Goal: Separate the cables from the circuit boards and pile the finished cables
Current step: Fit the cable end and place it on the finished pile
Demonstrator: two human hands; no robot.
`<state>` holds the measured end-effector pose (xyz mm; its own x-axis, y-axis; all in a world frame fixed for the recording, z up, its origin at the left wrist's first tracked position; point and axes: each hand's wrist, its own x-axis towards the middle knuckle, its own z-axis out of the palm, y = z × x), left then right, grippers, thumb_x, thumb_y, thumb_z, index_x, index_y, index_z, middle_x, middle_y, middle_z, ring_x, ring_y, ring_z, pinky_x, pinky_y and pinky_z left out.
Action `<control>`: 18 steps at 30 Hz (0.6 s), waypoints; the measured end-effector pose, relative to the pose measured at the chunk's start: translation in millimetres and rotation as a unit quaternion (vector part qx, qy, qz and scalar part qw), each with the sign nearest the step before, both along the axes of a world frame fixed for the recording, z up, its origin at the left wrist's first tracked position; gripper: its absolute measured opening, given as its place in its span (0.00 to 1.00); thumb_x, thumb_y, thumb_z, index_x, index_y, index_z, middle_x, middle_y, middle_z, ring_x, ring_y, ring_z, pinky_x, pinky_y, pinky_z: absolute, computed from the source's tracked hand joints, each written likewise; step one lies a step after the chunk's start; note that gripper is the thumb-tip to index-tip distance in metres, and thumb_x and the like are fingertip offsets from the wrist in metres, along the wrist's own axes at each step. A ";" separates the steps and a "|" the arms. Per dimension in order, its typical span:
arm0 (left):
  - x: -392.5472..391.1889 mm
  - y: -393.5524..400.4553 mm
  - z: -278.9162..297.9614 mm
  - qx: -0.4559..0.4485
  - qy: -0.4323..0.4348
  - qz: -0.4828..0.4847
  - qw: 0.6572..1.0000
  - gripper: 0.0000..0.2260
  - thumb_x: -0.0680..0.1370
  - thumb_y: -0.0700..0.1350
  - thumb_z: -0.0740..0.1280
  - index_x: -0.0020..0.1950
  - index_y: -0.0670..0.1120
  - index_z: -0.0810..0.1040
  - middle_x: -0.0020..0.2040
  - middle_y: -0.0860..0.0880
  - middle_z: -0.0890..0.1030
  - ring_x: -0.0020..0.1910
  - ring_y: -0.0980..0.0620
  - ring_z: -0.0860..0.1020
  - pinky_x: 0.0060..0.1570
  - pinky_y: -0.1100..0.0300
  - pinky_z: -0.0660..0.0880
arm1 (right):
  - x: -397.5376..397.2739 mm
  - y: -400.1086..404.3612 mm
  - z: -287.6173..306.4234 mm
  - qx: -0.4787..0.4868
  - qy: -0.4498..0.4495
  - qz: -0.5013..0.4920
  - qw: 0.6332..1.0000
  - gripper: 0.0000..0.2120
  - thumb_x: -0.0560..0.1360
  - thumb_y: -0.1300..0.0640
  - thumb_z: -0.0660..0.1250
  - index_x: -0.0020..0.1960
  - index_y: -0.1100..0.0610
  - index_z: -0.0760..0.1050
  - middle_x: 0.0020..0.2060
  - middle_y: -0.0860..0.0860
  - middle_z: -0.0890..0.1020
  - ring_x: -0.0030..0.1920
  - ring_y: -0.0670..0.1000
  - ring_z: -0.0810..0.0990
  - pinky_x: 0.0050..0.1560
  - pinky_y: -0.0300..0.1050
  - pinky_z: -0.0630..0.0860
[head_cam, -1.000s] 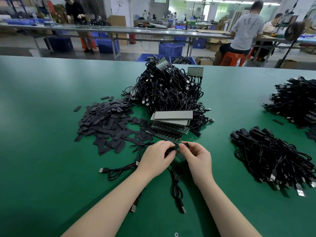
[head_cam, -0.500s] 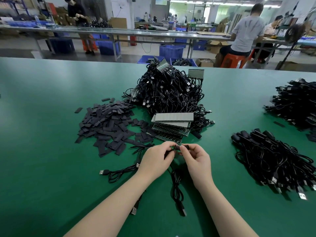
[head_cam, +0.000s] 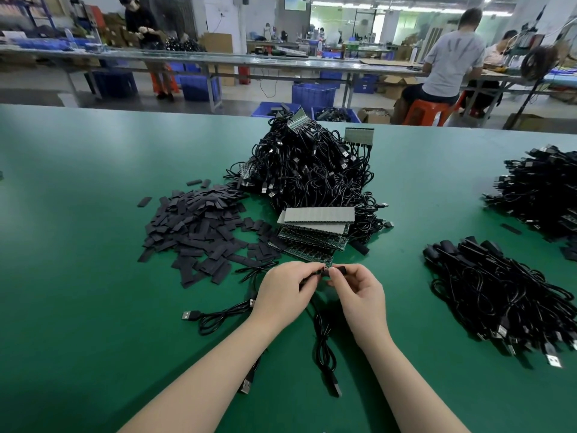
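My left hand (head_cam: 288, 292) and my right hand (head_cam: 359, 295) meet near the table's front, both pinching the end of one black USB cable (head_cam: 324, 345) whose cord hangs down toward me. The pinched end sits at the corner of a green circuit board (head_cam: 307, 250), the lowest of a stack with a grey strip (head_cam: 318, 214) on top. Behind the stack rises a big heap of black cables on boards (head_cam: 309, 170). A neat pile of cables (head_cam: 499, 295) lies to the right.
Loose black sleeves (head_cam: 199, 229) spread out left of the boards. Two more cables (head_cam: 215, 317) lie by my left wrist. Another cable heap (head_cam: 540, 195) sits at the far right. The green table (head_cam: 78, 276) continues left. People work at benches behind.
The hands hold almost the same place; the fingertips have worked slightly at the cable end. The view has shifted a little.
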<state>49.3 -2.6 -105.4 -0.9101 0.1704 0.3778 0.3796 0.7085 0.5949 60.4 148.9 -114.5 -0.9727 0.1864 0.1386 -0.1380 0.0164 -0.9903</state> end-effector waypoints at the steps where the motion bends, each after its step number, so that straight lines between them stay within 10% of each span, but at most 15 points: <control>1: 0.2 0.1 0.0 -0.001 0.003 -0.001 1.000 0.13 0.79 0.47 0.64 0.62 0.53 0.80 0.53 0.57 0.83 0.53 0.57 0.78 0.55 0.57 0.75 | -0.4 -0.1 -0.7 0.005 0.001 -0.003 1.000 0.02 0.77 0.60 0.72 0.46 0.54 0.81 0.42 0.50 0.86 0.47 0.52 0.86 0.50 0.44 0.81; 18: 2.6 0.7 2.9 0.007 0.007 -0.004 1.000 0.12 0.79 0.48 0.64 0.62 0.54 0.80 0.50 0.57 0.82 0.50 0.59 0.77 0.52 0.58 0.75 | -3.9 1.5 -4.6 -0.006 0.014 -0.021 1.000 0.04 0.77 0.60 0.71 0.47 0.51 0.80 0.44 0.46 0.86 0.46 0.49 0.86 0.47 0.39 0.80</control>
<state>51.8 -1.9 -102.4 -0.9031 0.1728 0.3931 0.3942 0.6964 0.5997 56.5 150.4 -119.0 -0.9595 0.2294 0.1636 -0.1654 0.0113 -0.9862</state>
